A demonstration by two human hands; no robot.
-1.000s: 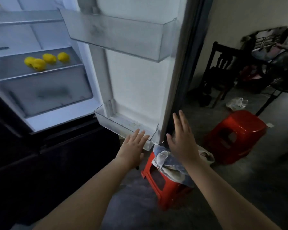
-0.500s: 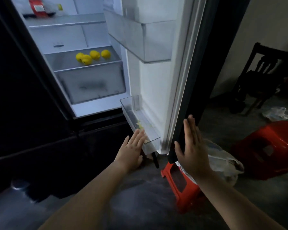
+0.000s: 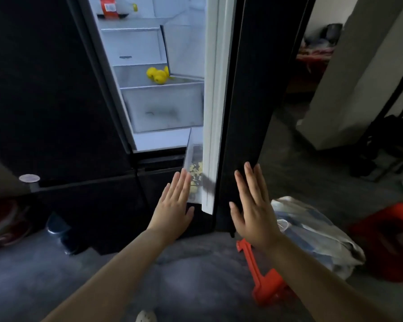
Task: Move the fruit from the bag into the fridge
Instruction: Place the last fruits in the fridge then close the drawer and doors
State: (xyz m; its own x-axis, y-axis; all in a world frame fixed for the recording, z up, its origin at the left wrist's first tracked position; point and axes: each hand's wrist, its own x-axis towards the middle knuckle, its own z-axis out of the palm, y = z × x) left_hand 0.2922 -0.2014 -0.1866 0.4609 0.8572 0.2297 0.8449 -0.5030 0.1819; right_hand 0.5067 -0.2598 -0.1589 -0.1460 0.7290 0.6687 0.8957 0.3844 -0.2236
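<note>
The yellow fruit [image 3: 156, 75] near the right edge of the fridge shelf [image 3: 132, 76] is partly hidden behind a clear door bin [image 3: 186, 49], so its count cannot be told. A red-labelled bottle [image 3: 111, 8] is cut off by the top edge. Something yellow in the lower door bin [image 3: 194, 159] is blurred and sits partly behind the fingertips of the left hand [image 3: 172, 205]. The plastic bag [image 3: 312, 235] hides its contents and most of the red stool [image 3: 265, 280] beneath. A white shoe [image 3: 146, 316] is cropped at the bottom edge.

Orange stool [image 3: 264, 285], just below right hand [image 3: 254, 205]; red stool [image 3: 386, 242], far right of it; dark chair [image 3: 392, 131], beyond that; red-labelled bottle [image 3: 108, 6], high above left hand [image 3: 172, 206].
</note>
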